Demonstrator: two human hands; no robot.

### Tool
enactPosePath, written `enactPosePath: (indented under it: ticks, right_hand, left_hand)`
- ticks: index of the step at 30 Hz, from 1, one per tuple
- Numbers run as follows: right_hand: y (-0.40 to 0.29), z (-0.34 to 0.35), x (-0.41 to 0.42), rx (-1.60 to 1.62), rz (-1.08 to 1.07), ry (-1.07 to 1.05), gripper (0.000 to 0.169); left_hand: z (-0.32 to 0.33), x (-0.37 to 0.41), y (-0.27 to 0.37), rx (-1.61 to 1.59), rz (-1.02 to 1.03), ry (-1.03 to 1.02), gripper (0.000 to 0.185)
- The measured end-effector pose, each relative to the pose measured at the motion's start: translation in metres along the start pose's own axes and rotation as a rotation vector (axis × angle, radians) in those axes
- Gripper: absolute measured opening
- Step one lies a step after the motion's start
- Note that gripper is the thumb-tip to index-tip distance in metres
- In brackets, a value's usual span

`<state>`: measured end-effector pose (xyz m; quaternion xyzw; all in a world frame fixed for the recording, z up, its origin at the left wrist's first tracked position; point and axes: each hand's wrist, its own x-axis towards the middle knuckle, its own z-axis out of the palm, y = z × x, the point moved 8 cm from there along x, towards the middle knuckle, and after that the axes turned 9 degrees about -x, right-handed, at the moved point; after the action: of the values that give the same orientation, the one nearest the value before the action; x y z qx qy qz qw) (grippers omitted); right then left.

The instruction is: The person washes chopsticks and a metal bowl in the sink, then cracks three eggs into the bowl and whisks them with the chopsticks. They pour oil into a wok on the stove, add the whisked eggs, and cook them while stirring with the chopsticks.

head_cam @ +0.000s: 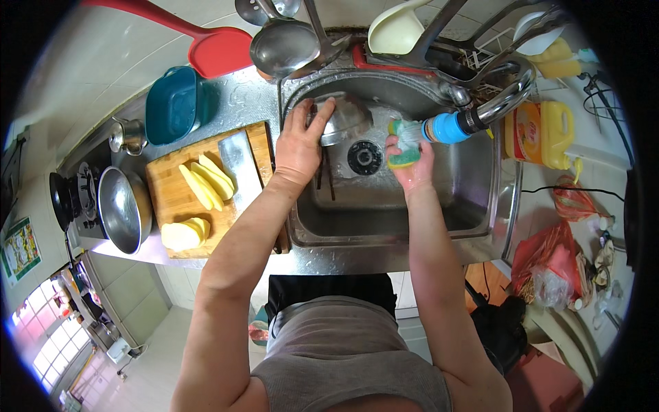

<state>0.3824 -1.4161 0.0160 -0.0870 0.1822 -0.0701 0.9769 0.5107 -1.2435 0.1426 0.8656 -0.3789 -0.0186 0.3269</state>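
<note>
Under the blue faucet nozzle (447, 127), my right hand (414, 164) grips a green and yellow sponge (404, 157) while water runs onto it. My left hand (299, 143) rests on a metal bowl (347, 121) at the left side of the stainless steel sink (432, 222); its fingers lie over the bowl's wall and partly hide it. Between the two hands is the dark drain strainer (364, 158). A pair of dark chopsticks (330, 180) leans in the sink below the bowl.
Left of the sink, a wooden cutting board (219, 237) bears a cleaver (242, 159), potato slices (212, 180) and a potato piece (184, 234). Beside it stand a steel bowl (123, 208) and a teal basin (172, 108). Ladles (284, 46) hang over the sink's back edge. A yellow jug (540, 134) stands right.
</note>
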Motion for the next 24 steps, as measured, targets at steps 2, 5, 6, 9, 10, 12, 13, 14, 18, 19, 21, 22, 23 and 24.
enactPosePath:
  ticks: [2, 5, 6, 9, 10, 12, 13, 14, 18, 19, 21, 22, 23, 24]
  right_hand:
    - [-0.012, -0.02, -0.002, -0.22, -0.068, 0.204, 0.033]
    - [-0.027, -0.004, -0.022, -0.451, -0.186, 0.804, 0.026]
    - [-0.038, -0.009, -0.027, -0.589, -0.234, 0.845, 0.025]
    - [-0.084, -0.018, -0.039, -1.087, -0.414, 0.858, 0.025]
    - [-0.096, -0.008, -0.044, -1.299, -0.507, 0.799, 0.027]
    - [-0.109, 0.01, -0.053, -1.575, -0.584, 0.747, 0.03]
    - [-0.113, 0.022, -0.058, -1.645, -0.562, 0.757, 0.031]
    - [-0.116, 0.031, -0.062, -1.714, -0.54, 0.767, 0.033]
    - [-0.124, 0.071, -0.087, -2.06, -0.775, 0.819, 0.035]
    - [-0.122, 0.083, -0.093, -2.106, -0.77, 0.816, 0.036]
    - [-0.118, 0.072, -0.092, -2.249, -0.71, 0.777, 0.036]
    - [-0.117, 0.036, -0.091, -2.343, -0.649, 0.757, 0.036]
    - [-0.113, 0.006, -0.094, -2.442, -0.576, 0.733, 0.036]
    - [-0.103, -0.023, -0.092, -2.611, -0.185, 0.737, 0.035]
  left_hand:
    - [-0.01, 0.001, 0.002, -0.028, 0.021, 0.034, 0.074]
    - [-0.02, -0.003, -0.008, -0.299, -0.156, 0.092, 0.077]
    - [-0.017, -0.006, -0.016, -0.371, -0.237, 0.082, 0.076]
    - [0.028, -0.04, -0.063, -1.112, -0.768, 0.112, 0.054]
    - [0.029, -0.043, -0.057, -1.192, -0.853, 0.086, 0.05]
    - [0.027, -0.052, -0.043, -1.35, -1.021, 0.033, 0.043]
    - [0.024, -0.055, -0.041, -1.37, -1.06, 0.033, 0.042]
    - [0.023, -0.059, -0.039, -1.39, -1.099, 0.032, 0.04]
    - [0.024, -0.066, -0.037, -1.405, -1.127, 0.003, 0.039]
    - [0.02, -0.066, -0.039, -1.356, -1.089, 0.027, 0.042]
    - [0.014, -0.063, -0.035, -1.259, -1.003, 0.053, 0.047]
    - [-0.015, -0.04, -0.015, -0.845, -0.602, 0.041, 0.058]
    - [-0.04, -0.026, 0.018, -0.439, -0.205, 0.036, 0.069]
    - [-0.033, -0.027, 0.032, -0.06, 0.05, -0.097, 0.071]
